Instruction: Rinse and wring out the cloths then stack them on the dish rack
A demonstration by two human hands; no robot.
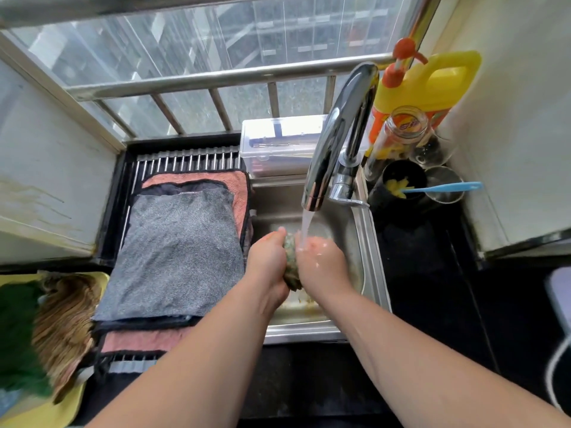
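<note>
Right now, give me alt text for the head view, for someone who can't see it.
The left hand and right hand grip a green cloth under water running from the faucet into the sink. Beside it, a grey cloth tops pink cloths on the dish rack; crumpled cloths lie on a yellow tray.

Legible text: none. Noted lettering: clear jar, orange label with purple characters, too blurred to read; yellow pump jug, orange label largely hidden behind the jar, nothing decipherable.
</note>
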